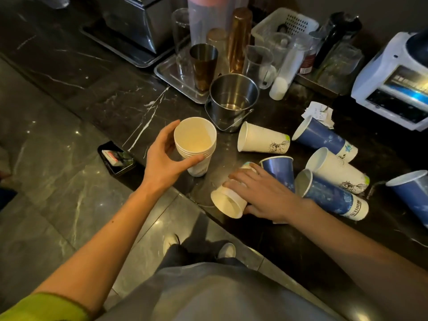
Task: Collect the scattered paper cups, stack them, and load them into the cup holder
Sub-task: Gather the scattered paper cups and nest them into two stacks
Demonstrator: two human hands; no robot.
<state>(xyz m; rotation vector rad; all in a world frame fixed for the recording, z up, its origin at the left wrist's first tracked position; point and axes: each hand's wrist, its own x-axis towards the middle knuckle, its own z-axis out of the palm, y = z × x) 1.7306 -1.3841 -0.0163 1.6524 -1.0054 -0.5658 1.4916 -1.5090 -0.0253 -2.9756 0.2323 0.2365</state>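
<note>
Head view of a dark, white-veined marble counter [120, 98] above a grey veined stone floor [58, 181]. The left hand [165, 156] was wrapped around a stack of nested white paper cups [195, 144] standing upright, mouth up, near the counter's front edge, thumb on the far side and fingers on the near side. The right hand [259, 193] lay palm-down, fingers curled, over a white paper cup [229, 202] on its side, mouth toward the viewer; contact was visible, but whether the grasp had closed could not be told.

Further cups lay on their sides to the right: a white cup with a black line drawing [262, 139], a blue cup [324, 137] near the crumpled paper receipts [318, 113], a second white drawn cup [338, 170], and a blue cup with a white printed band [333, 195] whose lettering was too small to read. A blue cup just beyond the right hand [279, 169] and a blue cup at the right edge [412, 191] had their mouths upward.

Behind the cups stood a steel pail [234, 98] and a steel tray [171, 72] carrying metal shaker tins and glasses, a white perforated basket [284, 24], and a white machine [393, 84] whose panel text was illegible. A smartphone [116, 158] lay at the counter edge left of the stack.
</note>
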